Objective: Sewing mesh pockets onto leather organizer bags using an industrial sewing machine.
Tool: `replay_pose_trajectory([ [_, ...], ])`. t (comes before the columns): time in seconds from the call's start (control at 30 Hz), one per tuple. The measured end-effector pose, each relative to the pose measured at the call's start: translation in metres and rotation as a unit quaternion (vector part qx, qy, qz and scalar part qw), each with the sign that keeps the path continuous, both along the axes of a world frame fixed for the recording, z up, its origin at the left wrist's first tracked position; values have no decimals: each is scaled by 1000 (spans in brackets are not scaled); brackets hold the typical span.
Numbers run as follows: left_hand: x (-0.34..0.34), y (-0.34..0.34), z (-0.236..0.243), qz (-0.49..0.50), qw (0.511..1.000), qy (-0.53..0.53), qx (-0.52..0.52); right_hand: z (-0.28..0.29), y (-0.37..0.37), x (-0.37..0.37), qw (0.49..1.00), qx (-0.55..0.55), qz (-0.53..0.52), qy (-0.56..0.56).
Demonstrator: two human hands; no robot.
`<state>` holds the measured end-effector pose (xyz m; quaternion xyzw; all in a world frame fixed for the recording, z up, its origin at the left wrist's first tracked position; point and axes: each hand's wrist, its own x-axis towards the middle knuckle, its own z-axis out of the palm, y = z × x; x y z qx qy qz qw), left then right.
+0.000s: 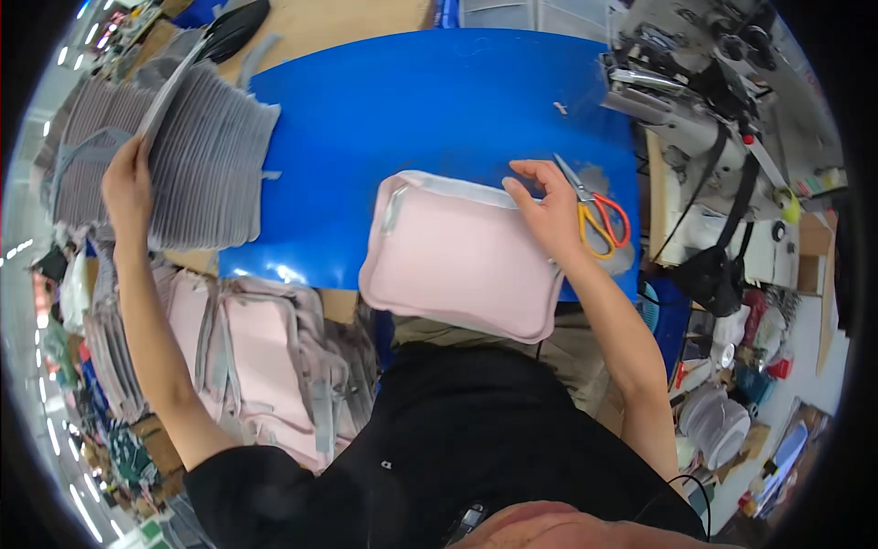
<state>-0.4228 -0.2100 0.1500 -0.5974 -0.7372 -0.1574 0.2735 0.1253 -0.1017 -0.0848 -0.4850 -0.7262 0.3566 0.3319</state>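
My left hand (130, 188) grips a thin grey panel (166, 96) at the upright stack of many similar grey pieces (210, 169) on the left. A pink rectangular fabric piece (457, 252) with rounded corners and a pale band along its top edge lies on the blue mat (412, 110), overhanging the front edge. My right hand (549, 206) is over that piece's upper right corner, fingers apart and slightly bent, holding nothing. Scissors (599, 224) with orange and red handles lie just right of it.
Pink and grey pieces (261, 357) are piled below left, beside my body. An industrial sewing machine (663, 101) with black straps stands at the right, and a pale spool (713, 425) sits low right. Clear plastic bins (540, 14) stand beyond the mat's far edge.
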Motion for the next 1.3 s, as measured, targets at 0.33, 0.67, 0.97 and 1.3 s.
replay_pose_trajectory([
  [0.33, 295, -76, -59, -619, 688, 11, -379, 54, 0, 41, 752, -548, 263, 253],
  [0.67, 230, 21, -163, -191, 620, -577, -496, 57, -8, 56, 823, -436, 354, 81],
  [0.97, 230, 40, -202, -259, 749, -476, -381, 44, -15, 20, 925, -243, 255, -145],
  [1.3, 231, 68, -227, -325, 887, -245, -218, 8, 0, 5, 970, 35, 154, -184],
])
